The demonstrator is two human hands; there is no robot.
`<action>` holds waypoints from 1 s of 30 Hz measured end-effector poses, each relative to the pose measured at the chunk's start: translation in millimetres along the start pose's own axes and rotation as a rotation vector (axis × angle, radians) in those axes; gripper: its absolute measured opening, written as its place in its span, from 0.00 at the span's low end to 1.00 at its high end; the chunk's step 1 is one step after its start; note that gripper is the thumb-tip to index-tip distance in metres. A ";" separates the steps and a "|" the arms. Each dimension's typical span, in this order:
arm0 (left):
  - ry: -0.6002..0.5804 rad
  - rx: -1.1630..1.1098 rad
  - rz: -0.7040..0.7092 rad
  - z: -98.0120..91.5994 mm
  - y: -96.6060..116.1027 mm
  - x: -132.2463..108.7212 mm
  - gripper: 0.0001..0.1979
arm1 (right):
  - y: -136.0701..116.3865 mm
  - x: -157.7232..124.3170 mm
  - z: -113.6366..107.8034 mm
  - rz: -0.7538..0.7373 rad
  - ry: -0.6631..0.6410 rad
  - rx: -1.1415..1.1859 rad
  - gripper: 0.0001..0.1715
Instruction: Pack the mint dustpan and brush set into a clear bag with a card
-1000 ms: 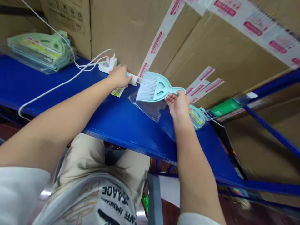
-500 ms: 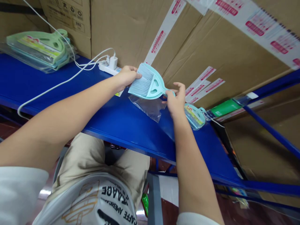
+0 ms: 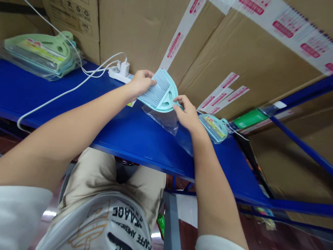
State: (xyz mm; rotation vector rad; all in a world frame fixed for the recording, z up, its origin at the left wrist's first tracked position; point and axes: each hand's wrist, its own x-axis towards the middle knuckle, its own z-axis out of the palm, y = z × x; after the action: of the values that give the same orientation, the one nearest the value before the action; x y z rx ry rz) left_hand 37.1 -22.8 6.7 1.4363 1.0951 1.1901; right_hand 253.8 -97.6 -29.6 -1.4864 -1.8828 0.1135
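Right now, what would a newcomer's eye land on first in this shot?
First, the pale blue brush mid-frame. The left hand grips it at the bristles and the right hand is on its rounded end, above a clear bag lying on the blue shelf. Next come the stack of packaged green sets at far left and the taped cardboard boxes behind.
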 end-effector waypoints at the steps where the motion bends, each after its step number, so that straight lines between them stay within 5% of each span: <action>1: -0.001 0.000 0.004 0.4 -0.1 -0.5 0.08 | -1.7 0.0 0.0 -0.010 -0.008 0.001 0.12; 11: -0.042 -0.045 0.083 15.7 -5.3 -6.7 0.02 | -13.8 -0.3 8.5 0.117 -0.006 -0.045 0.10; 15: -0.100 -0.089 0.028 13.7 -3.9 -9.7 0.14 | -11.7 1.5 9.6 0.107 0.057 -0.033 0.12; 20: -0.147 -0.083 -0.070 5.9 -7.3 -0.8 0.17 | -4.0 3.9 12.5 0.121 0.126 0.134 0.11; 30: -0.029 0.054 -0.063 -5.3 -2.7 6.3 0.11 | 10.6 15.7 -11.1 0.270 0.526 0.599 0.15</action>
State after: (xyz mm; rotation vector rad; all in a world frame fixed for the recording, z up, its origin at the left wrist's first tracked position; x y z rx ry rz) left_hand 32.5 -15.6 5.4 1.4455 1.1520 1.0991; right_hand 267.6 -84.2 -19.1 -1.1871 -1.0929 0.3433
